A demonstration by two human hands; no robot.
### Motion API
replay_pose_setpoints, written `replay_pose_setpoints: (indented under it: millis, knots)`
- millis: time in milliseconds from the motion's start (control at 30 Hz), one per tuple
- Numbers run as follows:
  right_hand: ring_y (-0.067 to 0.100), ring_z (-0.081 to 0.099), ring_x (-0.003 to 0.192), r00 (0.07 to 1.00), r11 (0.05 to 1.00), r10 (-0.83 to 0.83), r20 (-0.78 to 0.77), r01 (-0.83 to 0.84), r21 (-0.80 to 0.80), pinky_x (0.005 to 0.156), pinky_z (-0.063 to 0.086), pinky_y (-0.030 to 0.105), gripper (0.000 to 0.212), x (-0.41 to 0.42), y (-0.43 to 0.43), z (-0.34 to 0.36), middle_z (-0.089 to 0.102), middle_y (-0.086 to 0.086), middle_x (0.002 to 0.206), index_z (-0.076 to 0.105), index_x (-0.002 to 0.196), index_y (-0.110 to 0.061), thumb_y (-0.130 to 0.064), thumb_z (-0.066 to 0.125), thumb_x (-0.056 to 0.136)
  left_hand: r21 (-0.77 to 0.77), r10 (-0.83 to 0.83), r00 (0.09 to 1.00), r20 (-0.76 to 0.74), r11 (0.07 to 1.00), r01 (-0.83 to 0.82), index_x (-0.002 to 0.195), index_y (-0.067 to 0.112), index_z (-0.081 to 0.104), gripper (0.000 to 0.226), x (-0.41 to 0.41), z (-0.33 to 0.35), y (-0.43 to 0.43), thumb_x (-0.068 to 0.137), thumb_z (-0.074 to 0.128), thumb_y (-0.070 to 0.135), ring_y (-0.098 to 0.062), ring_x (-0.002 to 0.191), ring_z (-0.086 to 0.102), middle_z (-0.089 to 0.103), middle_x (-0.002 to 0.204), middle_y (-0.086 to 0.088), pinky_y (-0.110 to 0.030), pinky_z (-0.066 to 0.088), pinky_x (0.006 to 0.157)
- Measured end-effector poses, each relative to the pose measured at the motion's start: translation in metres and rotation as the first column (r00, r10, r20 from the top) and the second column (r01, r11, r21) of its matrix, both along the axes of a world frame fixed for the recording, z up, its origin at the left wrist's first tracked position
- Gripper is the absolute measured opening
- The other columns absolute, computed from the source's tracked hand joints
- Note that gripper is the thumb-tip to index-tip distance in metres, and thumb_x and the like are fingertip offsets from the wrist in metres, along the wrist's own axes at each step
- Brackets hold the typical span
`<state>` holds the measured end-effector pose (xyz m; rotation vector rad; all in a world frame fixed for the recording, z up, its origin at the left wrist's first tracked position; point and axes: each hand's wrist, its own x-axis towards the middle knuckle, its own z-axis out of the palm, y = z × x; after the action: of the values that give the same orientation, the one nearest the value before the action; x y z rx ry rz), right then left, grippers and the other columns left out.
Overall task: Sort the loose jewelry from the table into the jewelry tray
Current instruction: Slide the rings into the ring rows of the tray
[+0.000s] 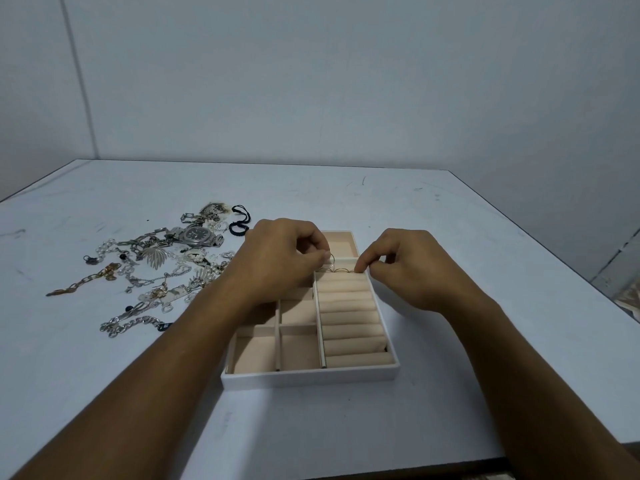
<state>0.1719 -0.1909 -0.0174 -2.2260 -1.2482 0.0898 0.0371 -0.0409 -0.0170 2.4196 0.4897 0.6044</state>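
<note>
The white table (450, 237) carries everything. In its middle, near to the person, stands the jewelry tray (311, 377), with its long side running away from the person. The right half of the tray is filled with the ring rolls (349, 317), which lie across it from left to right. The left half is cut into square compartments, and the ones that show hold nothing.

The pile of loose jewelry (156, 268) lies on the table to the left of the tray, apart from it, with a watch (197, 234) at its far side. Most of the sorting is, I judge, not yet done.

Both hands are over the far part of the tray. The left hand (280, 261) has curled fingers, and its thumb and forefinger pinch a thin hoop (331, 260), which stands upright just above the far end of the rolls. The right hand (405, 268) also has curled fingers, and its thumb and forefinger pinch the right end of a short row of thin rings (341, 270). Whether the hoop is joined to this row I cannot tell.

The relation that matters is this: the row runs left to right, along the slot at the far end of the rolls, so its long axis agrees with the slot. One hand is at each end of it, the left hand at the inner divider and the right hand at the outer wall. The coming move is probably a push straight down. For the next piece after that, the pile lies on the side of the left hand, which is the nearer one
</note>
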Motion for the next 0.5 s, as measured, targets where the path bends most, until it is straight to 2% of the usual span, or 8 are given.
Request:
replay_pose_setpoints:
  millis: [233,500]
  knots:
    - [0.008,0.056,0.081,1.0,1.0,0.0,0.002,0.0,0.029,0.071,0.045,0.021,0.032,0.0018,-0.0004,-0.0014,0.063,-0.011,0.093,0.077,0.083,-0.031,-0.009,0.055,0.088,0.002,-0.018,1.0,-0.001,1.0,0.018,0.083,0.023,0.072,0.004,-0.0002,0.0009,-0.001,0.084,0.071,0.027,0.014,0.045,0.048,0.071,0.08,0.007,-0.005,0.032,0.048]
    - [0.005,0.058,0.08,0.996,0.984,-0.067,-0.06,0.076,0.162,0.064,0.039,0.012,0.029,0.006,-0.0054,0.0004,0.063,-0.017,0.093,0.071,0.082,-0.032,-0.009,0.055,0.088,0.028,-0.015,0.999,-0.038,0.999,0.016,0.077,0.026,0.074,0.003,0.0001,0.0013,0.0012,0.08,0.074,0.025,0.011,0.058,0.054,0.07,0.076,0.011,-0.005,0.032,0.054]
